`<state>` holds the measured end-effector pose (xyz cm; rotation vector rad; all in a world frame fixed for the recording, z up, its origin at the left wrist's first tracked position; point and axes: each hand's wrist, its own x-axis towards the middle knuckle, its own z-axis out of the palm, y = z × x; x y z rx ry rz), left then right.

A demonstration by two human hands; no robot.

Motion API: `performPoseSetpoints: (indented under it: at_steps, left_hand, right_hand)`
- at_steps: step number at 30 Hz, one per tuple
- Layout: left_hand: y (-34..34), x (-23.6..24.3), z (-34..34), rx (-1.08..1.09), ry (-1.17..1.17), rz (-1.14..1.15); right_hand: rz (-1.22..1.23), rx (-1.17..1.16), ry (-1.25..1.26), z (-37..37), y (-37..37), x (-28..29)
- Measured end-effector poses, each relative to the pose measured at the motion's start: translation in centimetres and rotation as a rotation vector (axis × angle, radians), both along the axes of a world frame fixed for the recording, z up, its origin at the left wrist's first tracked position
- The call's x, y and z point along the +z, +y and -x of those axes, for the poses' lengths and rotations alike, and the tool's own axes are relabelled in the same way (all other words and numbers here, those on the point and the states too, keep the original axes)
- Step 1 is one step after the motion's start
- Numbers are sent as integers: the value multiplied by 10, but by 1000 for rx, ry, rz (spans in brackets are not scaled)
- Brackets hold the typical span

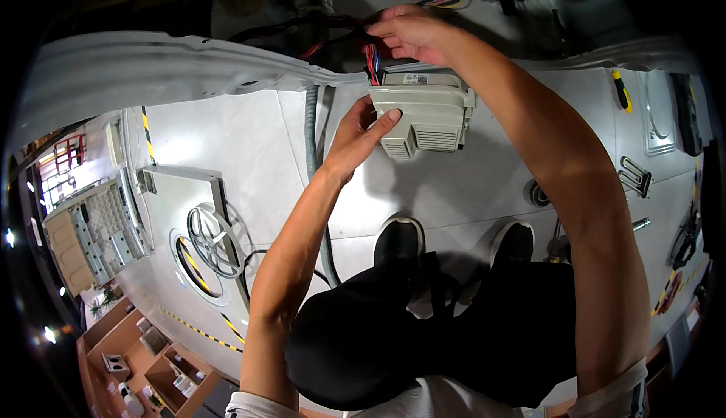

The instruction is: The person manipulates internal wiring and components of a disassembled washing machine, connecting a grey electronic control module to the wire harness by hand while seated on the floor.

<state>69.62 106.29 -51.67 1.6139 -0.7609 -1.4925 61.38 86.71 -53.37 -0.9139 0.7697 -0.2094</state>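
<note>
My left hand (361,137) grips the left side of a beige-grey plastic box (423,108) with vent slots and a label, its thumb lying on the front. The box hangs over the floor, just below the edge of a grey metal housing. Red, blue and dark wires (372,63) come out of the box's upper left corner and run up into the housing. Above the box, my right hand (412,34) is closed, with thumb and fingers pinching the dark wire bundle (344,23). The exact spot of that pinch is partly hidden by the fingers.
The metal rim (189,63) crosses the upper view. A grey hose (311,134) hangs left of the box. A panel with a round hole (189,236) lies on the left. At right are a yellow-black screwdriver (622,91) and metal parts (634,176). My shoes (399,240) stand below.
</note>
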Motion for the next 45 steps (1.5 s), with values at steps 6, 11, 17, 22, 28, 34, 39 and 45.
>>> performPoseSetpoints:
  at_steps: [6,11,17,22,28,34,39,45]
  left_hand:
    - [-4,-3,9,93,-173,58]
    - [-12,1,18,100,-222,55]
    - [-11,3,18,112,-161,73]
    - [-13,5,20,87,-29,1]
    - [-12,3,16,52,-11,27]
    - [-14,-1,12,30,-7,55]
    - [-13,0,8,14,30,43]
    - [-11,-3,9,145,144,67]
  right_hand:
    - [-107,86,-23,11,3,24]
    - [-96,134,12,14,-1,26]
    - [-140,116,-37,12,-3,24]
    - [-113,154,-78,13,-10,16]
    - [-110,148,-88,16,-8,31]
    - [-122,234,-104,21,-12,26]
    - [-90,299,-16,24,-9,30]
    - [-58,304,-16,23,-5,40]
